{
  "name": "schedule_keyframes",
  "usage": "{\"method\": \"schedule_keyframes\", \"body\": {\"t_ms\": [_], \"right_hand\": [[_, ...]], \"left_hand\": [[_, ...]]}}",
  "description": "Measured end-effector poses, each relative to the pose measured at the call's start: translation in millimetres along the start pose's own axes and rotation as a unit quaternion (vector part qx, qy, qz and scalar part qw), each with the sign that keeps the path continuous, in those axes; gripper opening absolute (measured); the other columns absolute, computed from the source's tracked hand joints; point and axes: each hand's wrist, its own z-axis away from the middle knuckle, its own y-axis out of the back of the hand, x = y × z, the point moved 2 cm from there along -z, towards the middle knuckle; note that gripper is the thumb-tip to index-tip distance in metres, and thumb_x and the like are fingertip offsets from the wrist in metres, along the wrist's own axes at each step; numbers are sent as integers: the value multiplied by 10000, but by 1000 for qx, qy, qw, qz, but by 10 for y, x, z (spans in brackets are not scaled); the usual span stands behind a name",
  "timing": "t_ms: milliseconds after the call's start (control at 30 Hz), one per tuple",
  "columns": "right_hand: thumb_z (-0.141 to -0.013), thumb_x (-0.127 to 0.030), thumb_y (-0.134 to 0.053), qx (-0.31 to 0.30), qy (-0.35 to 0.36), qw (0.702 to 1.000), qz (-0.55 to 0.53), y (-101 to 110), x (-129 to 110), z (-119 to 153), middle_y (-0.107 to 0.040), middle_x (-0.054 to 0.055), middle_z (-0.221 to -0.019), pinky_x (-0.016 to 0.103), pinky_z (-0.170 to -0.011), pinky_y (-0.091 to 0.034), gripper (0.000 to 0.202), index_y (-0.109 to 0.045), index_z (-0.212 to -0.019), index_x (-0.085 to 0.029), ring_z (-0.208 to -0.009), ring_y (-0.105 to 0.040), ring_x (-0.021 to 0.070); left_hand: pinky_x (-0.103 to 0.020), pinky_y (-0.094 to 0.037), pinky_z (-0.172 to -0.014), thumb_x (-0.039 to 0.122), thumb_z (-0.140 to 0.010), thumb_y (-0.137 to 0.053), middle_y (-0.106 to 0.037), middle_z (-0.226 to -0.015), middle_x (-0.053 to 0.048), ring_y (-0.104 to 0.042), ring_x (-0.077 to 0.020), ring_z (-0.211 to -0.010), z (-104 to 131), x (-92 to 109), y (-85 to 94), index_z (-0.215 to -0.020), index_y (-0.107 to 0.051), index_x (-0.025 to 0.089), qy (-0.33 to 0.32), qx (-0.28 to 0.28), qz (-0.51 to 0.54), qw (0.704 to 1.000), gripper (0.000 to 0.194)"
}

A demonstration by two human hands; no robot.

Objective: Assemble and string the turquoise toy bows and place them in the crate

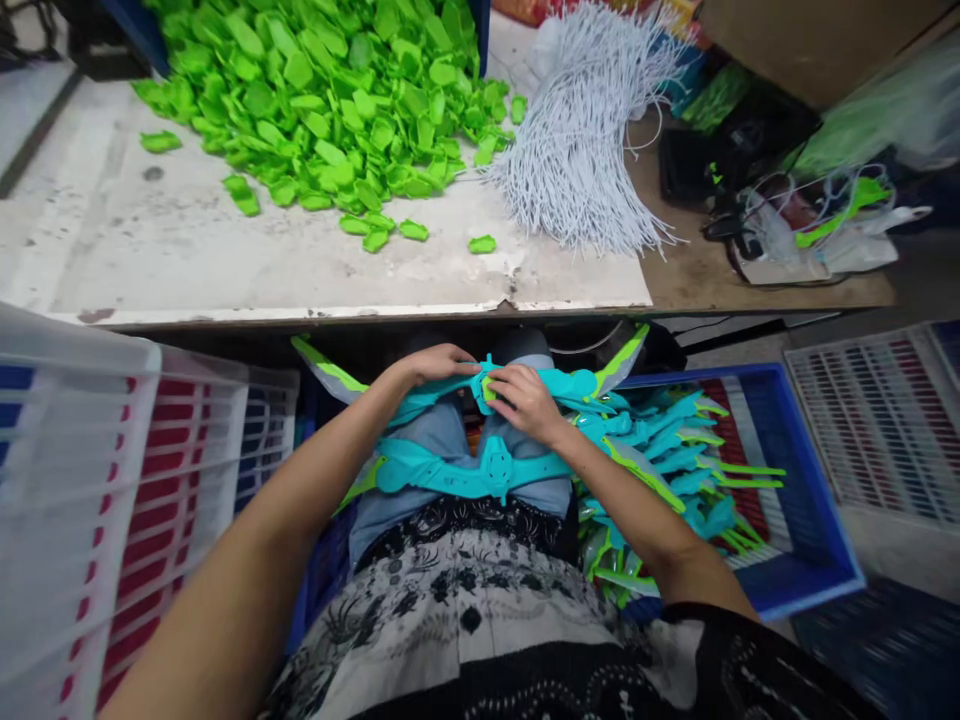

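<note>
Across my knees lies a long turquoise plastic part (555,382) with grey and lime-green tips. My left hand (442,362) is closed on it, just left of its middle. On the right side of its centre, my right hand (523,402) has its fingers bent over a small lime-green piece (488,389), which sits at the centre of the turquoise part. Nearer my waist, a second turquoise part (457,474) of similar shape rests across my thighs, with an open centre socket; neither hand touches it.
A worktable (300,270) ahead holds a heap of lime-green pieces (330,120) and a bundle of white strings (577,150). To the right is a blue crate (832,530) with turquoise parts. White and red baskets (157,450) stand to the left.
</note>
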Motion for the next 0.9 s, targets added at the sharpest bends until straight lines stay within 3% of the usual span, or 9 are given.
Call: {"method": "schedule_keyframes", "body": {"t_ms": [100, 267, 500, 700, 900], "right_hand": [[-891, -302, -532, 19, -10, 1000, 0, -104, 29, 58, -641, 90, -1120, 406, -917, -432, 222, -644, -1031, -169, -1045, -521, 215], [-878, -313, -557, 29, -45, 998, -15, -102, 20, -12, -655, 64, -1101, 427, -947, -426, 208, -655, -1023, -199, -1079, -521, 228], [-819, -319, -635, 28, -149, 983, -104, -99, 40, -14, -627, 86, -1113, 383, -946, -464, 413, -537, -1207, -217, -1081, -561, 215], [-727, -329, -724, -66, -195, 977, -55, -72, 133, -122, -537, 113, -1309, 437, -1050, -349, 613, -507, -1285, -198, -1250, -453, 262], [-686, -438, -738, -202, -262, 943, 19, -24, 157, -287, -571, 119, -1268, 469, -952, -364, 865, -338, -1422, -220, -1160, -511, 318]], "left_hand": [[-304, -449, -775, 635, -635, -653, -697, -871, -47, -590, -197, -786, -25, -17, 2, -969, -714, 145, 4, 4, -5, 1000, 597], [-270, -415, -776, 613, -682, -622, -686, -928, -42, -571, -183, -822, -17, -25, 29, -1022, -701, 151, -23, -11, -50, 998, 579], [-240, -357, -638, 641, -604, -656, -609, -726, -3, -495, -148, -699, -44, 10, -4, -891, -709, 126, -2, 30, -136, 990, 592], [-241, -325, -580, 609, -592, -671, -568, -664, 7, -457, -134, -646, -40, 84, -39, -823, -698, 124, 2, 51, -159, 986, 538], [-248, -334, -574, 563, -596, -671, -579, -662, -3, -473, -134, -618, -24, 79, -83, -781, -676, 122, -12, 57, -136, 989, 479]]}}
